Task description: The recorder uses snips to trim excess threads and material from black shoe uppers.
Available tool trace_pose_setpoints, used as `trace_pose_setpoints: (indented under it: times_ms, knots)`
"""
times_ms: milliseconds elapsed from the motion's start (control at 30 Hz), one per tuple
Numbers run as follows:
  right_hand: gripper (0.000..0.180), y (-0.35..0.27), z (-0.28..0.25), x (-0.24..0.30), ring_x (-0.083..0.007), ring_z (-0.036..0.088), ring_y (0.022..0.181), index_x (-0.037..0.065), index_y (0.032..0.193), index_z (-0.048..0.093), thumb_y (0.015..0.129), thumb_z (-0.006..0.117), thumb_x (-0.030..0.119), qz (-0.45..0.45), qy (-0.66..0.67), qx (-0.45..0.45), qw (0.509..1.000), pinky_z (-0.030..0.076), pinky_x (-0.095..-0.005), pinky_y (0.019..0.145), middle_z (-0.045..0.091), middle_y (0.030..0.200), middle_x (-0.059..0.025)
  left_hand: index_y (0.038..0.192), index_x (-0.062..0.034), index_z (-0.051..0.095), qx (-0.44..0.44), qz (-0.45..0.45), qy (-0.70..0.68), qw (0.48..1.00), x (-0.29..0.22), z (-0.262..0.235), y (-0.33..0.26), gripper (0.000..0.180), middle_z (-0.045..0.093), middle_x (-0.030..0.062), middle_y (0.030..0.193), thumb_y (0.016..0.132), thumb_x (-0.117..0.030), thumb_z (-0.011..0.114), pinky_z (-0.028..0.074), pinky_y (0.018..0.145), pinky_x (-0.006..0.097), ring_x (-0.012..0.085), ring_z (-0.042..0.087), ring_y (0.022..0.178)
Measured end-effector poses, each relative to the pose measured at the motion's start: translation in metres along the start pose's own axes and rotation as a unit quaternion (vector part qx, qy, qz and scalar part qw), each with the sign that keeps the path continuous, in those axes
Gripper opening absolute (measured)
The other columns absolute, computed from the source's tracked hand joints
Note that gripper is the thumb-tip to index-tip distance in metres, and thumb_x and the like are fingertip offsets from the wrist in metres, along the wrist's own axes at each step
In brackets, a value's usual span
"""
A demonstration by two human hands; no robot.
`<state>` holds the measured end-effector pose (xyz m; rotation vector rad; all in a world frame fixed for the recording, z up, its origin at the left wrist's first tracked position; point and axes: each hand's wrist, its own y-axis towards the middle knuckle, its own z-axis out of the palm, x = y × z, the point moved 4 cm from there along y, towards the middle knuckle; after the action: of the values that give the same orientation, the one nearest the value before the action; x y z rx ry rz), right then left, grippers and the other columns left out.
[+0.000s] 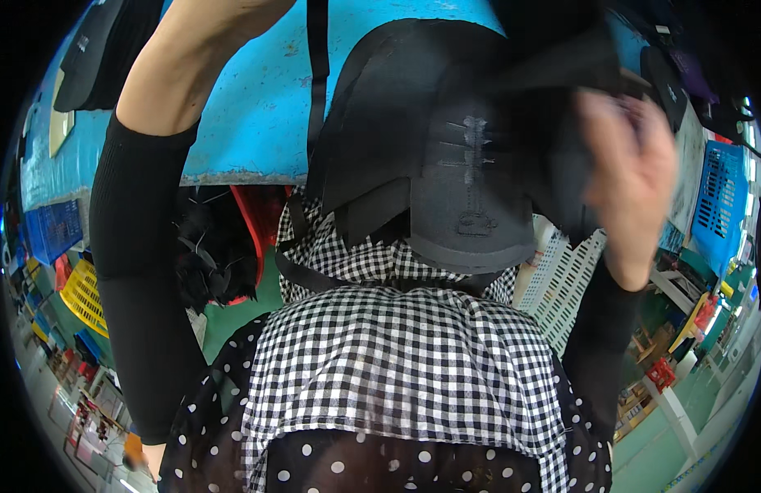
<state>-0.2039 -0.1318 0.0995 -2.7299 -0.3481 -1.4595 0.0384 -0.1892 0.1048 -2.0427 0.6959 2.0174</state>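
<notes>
Seeing pale-stitched black panel overlapping blue tabletop at one o'clock; not discerning grip of blurred right hand or out-of-view left hand.

The bare right grip and flat black flap are blurred. The top edge hides the left grip.

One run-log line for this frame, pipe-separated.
left hand: beyond top edge | right hand: blurred, grip unclear, beside black stitched panel | rest: blue worktable, yellow basket
</notes>
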Motion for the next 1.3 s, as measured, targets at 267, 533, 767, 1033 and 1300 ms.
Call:
trace_pose_setpoints:
  times_ms: [267, 533, 767, 1033, 1300]
  knots:
    - [0.03, -0.074, -0.156, -0.133, -0.015, 0.064, 0.086, -0.002, 0.124, 0.051, 0.101, 0.049, 0.017, 0.194, 0.182, -0.315, 0.911, 0.051, -0.0245, 0.074, 0.063, 0.104, -0.0099, 0.09, -0.0032, 0.073, 0.328, -0.001, 0.168, 0.93, -0.01, 0.065, 0.01, 0.017, 0.071, 0.0056, 0.082, 0.082, -0.017, 0.069, 0.049, 0.068, 0.028, 0.0138, 0.064, 0.074]
    - [0.023, -0.076, -0.129, -0.109, -0.0044, 0.029, 0.052, 0.001, 0.12, 0.05, 0.104, 0.043, 0.018, 0.152, 0.235, -0.21, 0.937, 0.022, -0.0212, 0.047, 0.039, 0.071, 0.0016, 0.088, 0.0001, 0.072, 0.445, -0.082, 0.105, 0.886, 0.003, 0.076, 0.027, 0.017, 0.071, 0.0108, 0.082, 0.081, -0.014, 0.067, 0.049, 0.069, 0.032, 0.021, 0.066, 0.075]
    - [0.013, -0.046, -0.032, -0.033, -0.0121, 0.057, 0.065, 0.003, 0.1, 0.057, 0.087, 0.061, 0.0, -0.044, 0.05, 0.142, 0.988, 0.043, -0.0241, 0.055, 0.06, 0.078, -0.0053, 0.086, 0.0005, 0.07, 0.45, -0.054, 0.212, 0.866, -0.008, 0.079, 0.02, 0.018, 0.069, 0.0156, 0.081, 0.078, -0.015, 0.07, 0.05, 0.07, 0.035, 0.0267, 0.065, 0.077]
    - [0.014, -0.028, 0.007, -0.012, -0.0241, 0.062, 0.063, 0.008, 0.085, 0.06, 0.077, 0.072, 0.008, -0.187, -0.133, 0.304, 0.925, 0.048, -0.0328, 0.054, 0.062, 0.072, -0.0048, 0.092, 0.0007, 0.067, 0.412, -0.056, 0.278, 0.866, -0.004, 0.072, 0.027, 0.022, 0.068, 0.0184, 0.087, 0.078, -0.016, 0.062, 0.05, 0.073, 0.039, 0.0335, 0.065, 0.084]
    - [0.015, -0.02, 0.009, -0.006, -0.0265, 0.063, 0.065, 0.009, 0.088, 0.056, 0.08, 0.069, 0.009, -0.183, -0.19, 0.207, 0.942, 0.047, -0.0338, 0.054, 0.063, 0.075, -0.0059, 0.096, -0.0006, 0.068, 0.418, -0.09, 0.3, 0.853, -0.003, 0.071, 0.027, 0.027, 0.068, 0.019, 0.085, 0.08, -0.018, 0.056, 0.05, 0.073, 0.039, 0.0341, 0.065, 0.08]
